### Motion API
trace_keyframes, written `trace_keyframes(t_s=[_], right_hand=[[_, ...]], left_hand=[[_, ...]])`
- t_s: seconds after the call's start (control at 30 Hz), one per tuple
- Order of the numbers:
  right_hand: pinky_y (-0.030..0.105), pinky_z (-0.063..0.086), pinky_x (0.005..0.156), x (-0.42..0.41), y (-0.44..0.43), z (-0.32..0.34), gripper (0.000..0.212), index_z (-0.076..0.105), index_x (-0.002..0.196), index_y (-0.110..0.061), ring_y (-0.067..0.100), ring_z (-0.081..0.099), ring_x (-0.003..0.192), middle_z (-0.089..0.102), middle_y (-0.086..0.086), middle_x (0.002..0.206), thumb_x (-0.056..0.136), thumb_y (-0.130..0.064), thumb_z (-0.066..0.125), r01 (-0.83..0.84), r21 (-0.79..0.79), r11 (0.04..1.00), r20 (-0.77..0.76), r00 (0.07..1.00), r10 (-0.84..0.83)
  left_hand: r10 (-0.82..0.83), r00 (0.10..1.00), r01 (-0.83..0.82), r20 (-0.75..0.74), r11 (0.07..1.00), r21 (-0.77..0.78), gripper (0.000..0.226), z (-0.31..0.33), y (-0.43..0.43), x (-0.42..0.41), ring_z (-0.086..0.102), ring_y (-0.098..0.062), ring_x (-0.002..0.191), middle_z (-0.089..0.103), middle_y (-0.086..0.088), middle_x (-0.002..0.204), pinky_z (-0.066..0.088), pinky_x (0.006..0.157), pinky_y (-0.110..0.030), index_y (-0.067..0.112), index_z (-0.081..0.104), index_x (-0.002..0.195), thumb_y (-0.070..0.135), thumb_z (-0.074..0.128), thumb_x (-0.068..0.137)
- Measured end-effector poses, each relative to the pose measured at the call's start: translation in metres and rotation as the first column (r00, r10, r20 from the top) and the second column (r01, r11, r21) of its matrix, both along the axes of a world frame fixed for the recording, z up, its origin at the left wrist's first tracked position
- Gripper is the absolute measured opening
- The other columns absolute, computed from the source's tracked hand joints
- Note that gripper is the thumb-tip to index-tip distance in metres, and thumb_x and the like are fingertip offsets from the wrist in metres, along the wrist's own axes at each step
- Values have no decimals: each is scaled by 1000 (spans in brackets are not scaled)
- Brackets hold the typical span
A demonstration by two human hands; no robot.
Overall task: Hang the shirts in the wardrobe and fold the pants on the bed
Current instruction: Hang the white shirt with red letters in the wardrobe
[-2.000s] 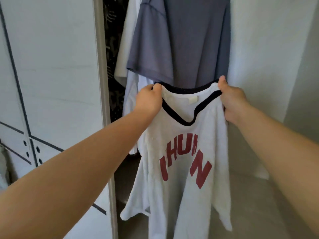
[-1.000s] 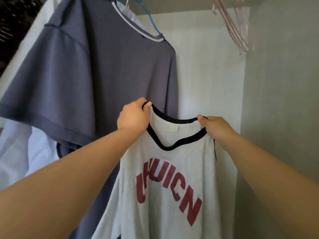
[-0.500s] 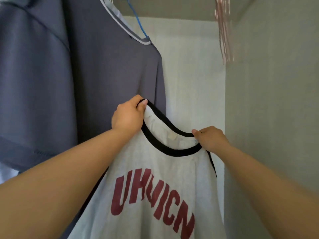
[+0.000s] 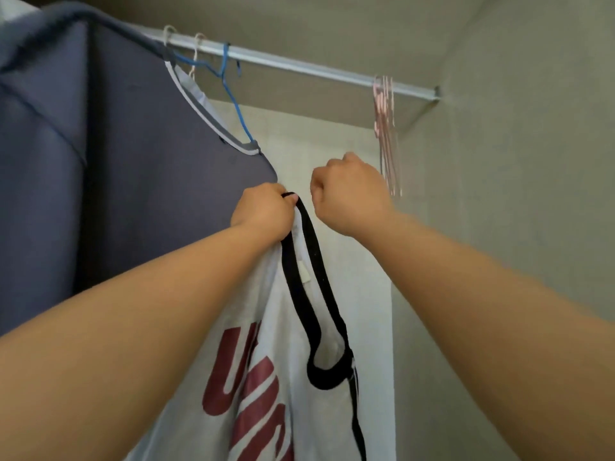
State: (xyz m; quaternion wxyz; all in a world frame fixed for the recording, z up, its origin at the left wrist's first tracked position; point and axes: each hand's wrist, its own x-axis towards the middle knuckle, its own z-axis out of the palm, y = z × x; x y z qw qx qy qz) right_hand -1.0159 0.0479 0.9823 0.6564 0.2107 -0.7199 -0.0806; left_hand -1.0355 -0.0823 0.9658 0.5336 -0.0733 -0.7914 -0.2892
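Centre frame, our left hand (image 4: 263, 211) alone grips the white red-lettered cotton shirt (image 4: 273, 327) by its black collar (image 4: 307, 227), apparently freeing our curled, empty right hand (image 4: 349, 191) for the thin pink wire hangers (image 4: 386, 134), upper right.

I have a single view: the wide-angle camera worn on the head, tilted upward and forward into the wardrobe (image 4: 299, 134) from close in. The hanging rail (image 4: 299, 65) runs across the far top; the side wall (image 4: 532, 227) fills the right; a grey shirt (image 4: 116, 161) crowds the near left.
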Motion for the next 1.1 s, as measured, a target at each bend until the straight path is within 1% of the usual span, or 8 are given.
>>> trace_keyframes(t_s=[0.13, 0.27, 0.43, 0.63, 0.77, 0.87, 0.93, 1.1], right_hand=[[33, 25, 76, 16, 2, 31, 29, 62, 108, -12, 27, 40, 110, 56, 7, 108, 87, -11, 42, 215, 93, 972, -184, 963, -196], [36, 29, 89, 24, 2, 54, 29, 59, 104, -10, 26, 38, 113, 52, 9, 112, 88, -8, 35, 372, 140, 918, -277, 904, -324], [40, 29, 101, 21, 25, 66, 31, 59, 111, -9, 31, 37, 118, 53, 12, 116, 87, -13, 39, 454, 22, 891, -258, 863, -434], [44, 25, 104, 9, 56, 76, 37, 52, 122, -10, 33, 31, 128, 43, 16, 131, 87, -18, 41, 547, -135, 826, -198, 802, -563], [42, 34, 97, 1, 77, 85, 36, 49, 124, -10, 32, 44, 117, 52, 15, 124, 91, -14, 37, 560, -236, 794, -79, 803, -590], [34, 37, 79, -8, 88, 86, 32, 53, 120, -8, 31, 52, 110, 59, 14, 117, 92, -9, 38, 582, -248, 774, -12, 798, -603], [35, 34, 70, -14, 95, 86, 32, 52, 121, -5, 32, 49, 112, 56, 16, 118, 93, -5, 37, 542, -262, 798, 7, 828, -560], [39, 36, 69, -21, 101, 91, 34, 49, 126, -1, 35, 40, 119, 36, 17, 134, 95, -3, 37, 412, -305, 859, -3, 901, -434]], left_hand=[[36, 998, -34, 49, 999, -33, 32, 14, 9, -4, 50, -26, 79, 54, -7, 82, 33, 53, -29, 13, 52, 73, 32, 45, 98], [46, 997, -44, 68, 999, -31, 35, 24, 14, -5, 52, -29, 83, 58, -11, 88, 37, 62, -30, 13, 50, 70, 31, 45, 99], [52, 997, -50, 54, 998, -45, 33, 28, 17, -5, 56, -29, 91, 62, -13, 102, 39, 66, -30, 7, 65, 100, 32, 43, 100], [88, 993, -82, 80, 994, -73, 34, 30, 22, -15, 56, -29, 96, 61, -14, 109, 42, 70, -32, 6, 64, 105, 32, 43, 100], [130, 986, -120, 99, 988, -102, 34, 30, 29, -24, 57, -30, 102, 61, -15, 114, 43, 73, -32, 7, 62, 110, 33, 43, 100], [153, 984, -141, 94, 982, -124, 35, 31, 32, -26, 57, -31, 103, 61, -15, 115, 42, 73, -31, 6, 61, 114, 32, 43, 100], [174, 980, -158, 100, 976, -147, 36, 31, 34, -28, 56, -31, 104, 61, -15, 116, 42, 72, -31, 5, 61, 115, 32, 43, 100], [208, 973, -191, 103, 969, -160, 35, 36, 34, -37, 57, -31, 100, 61, -15, 115, 43, 72, -31, 6, 62, 113, 32, 43, 99]])
